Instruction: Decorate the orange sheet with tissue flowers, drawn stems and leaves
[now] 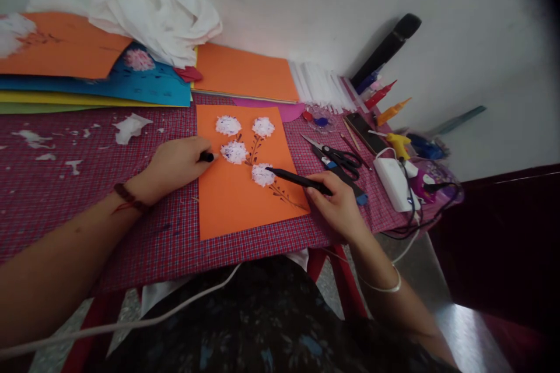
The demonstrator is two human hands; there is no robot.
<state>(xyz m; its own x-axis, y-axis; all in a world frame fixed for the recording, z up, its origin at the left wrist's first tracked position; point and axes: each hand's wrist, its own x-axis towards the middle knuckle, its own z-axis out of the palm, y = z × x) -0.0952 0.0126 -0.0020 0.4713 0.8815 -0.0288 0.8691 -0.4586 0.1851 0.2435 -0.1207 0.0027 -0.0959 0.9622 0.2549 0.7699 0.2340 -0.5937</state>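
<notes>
An orange sheet of paper (pixel 227 204) lies in front of me, bearing several fluffy white flowers and drawn dark stems with small leaves. My right hand (pixel 335 201) is closed around a black marker (pixel 297 178). The marker's tip is at the lowest white flower (pixel 263 175); I cannot tell whether it touches. My left hand (pixel 181 160) rests at the sheet's left edge, fingers curled around a black marker cap (pixel 206 157).
Black-handled scissors (pixel 343 158) and a blue-ended cutter (pixel 354 189) lie right of the sheet. Beyond are a phone (pixel 366 133), a yellow glue gun (pixel 398 144) and a white power strip (pixel 396 183) with cables. Colored papers (pixel 245 73) and crumpled white cloth (pixel 153 11) line the wall.
</notes>
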